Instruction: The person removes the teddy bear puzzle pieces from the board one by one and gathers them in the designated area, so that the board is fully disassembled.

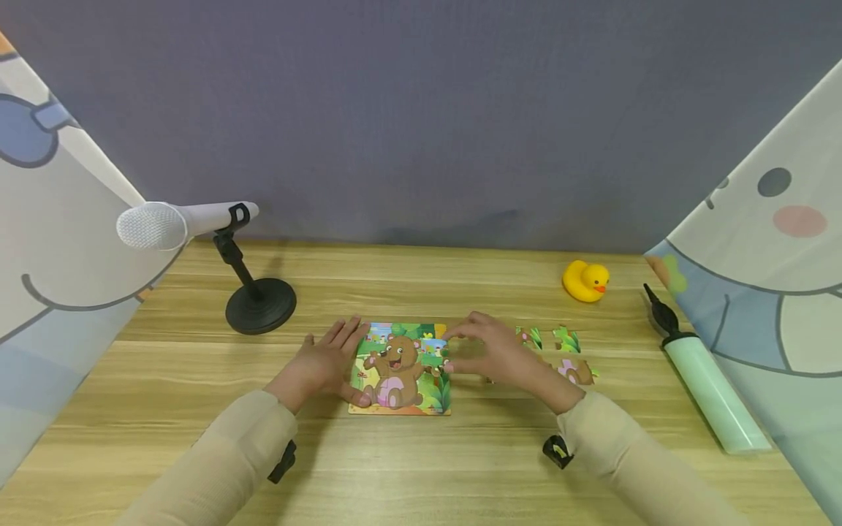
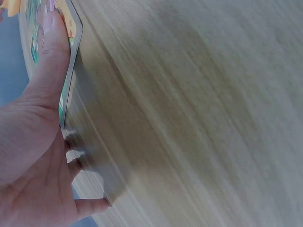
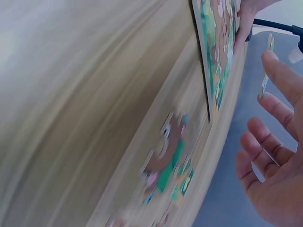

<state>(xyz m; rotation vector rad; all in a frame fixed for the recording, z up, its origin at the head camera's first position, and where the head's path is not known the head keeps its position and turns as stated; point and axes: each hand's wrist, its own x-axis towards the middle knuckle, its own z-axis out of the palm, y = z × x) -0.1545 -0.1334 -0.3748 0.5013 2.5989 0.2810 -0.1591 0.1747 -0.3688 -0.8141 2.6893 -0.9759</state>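
A white microphone (image 1: 187,221) on a black stand (image 1: 259,305) is at the far left of the surface (image 1: 395,467), a yellow duck (image 1: 582,281) at the far right, and a pale green tube (image 1: 713,391) with a black nozzle near the right edge. Loose pieces (image 1: 577,372) lie just right of the right grip (image 1: 495,355), which partly hides them from the head view. Left of it, the bear puzzle (image 1: 397,372) lies flat in the middle. The left grip (image 1: 319,367) has its fingers apart, thumb resting on the puzzle's near left corner. The right grip pinches a thin piece (image 3: 264,85) between thumb and forefinger, raised at the puzzle's right side.
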